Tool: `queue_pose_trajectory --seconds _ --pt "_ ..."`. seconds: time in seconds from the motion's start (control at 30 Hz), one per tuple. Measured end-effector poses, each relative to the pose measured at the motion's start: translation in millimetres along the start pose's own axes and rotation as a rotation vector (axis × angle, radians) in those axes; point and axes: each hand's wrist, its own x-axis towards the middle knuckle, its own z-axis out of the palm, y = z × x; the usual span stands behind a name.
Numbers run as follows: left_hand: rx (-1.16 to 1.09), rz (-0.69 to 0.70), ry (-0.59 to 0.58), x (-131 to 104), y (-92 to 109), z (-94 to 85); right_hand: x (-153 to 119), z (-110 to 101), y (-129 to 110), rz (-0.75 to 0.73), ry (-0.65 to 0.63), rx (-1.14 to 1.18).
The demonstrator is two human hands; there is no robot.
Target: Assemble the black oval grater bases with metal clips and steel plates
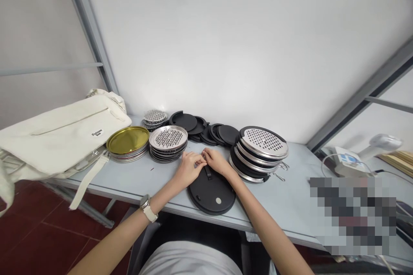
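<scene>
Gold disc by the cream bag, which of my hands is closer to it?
Left. Your left hand is right of the gold disc, just past the grater stack; your right hand is farther right, near the far edge of the black disc.

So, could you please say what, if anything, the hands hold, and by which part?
The left hand and right hand are close together at the far edge of the black disc, by its dark strip; what they pinch, if anything, cannot be told.
</scene>
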Motion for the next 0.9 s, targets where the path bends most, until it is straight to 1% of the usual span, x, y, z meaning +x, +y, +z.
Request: queue_pose_trajectory --seconds 0.9 --pt "-0.023 -0.002 -0.002 0.3 3.4 -0.9 2.4 3.2 7.4 0.061 -0.054 -0.036"
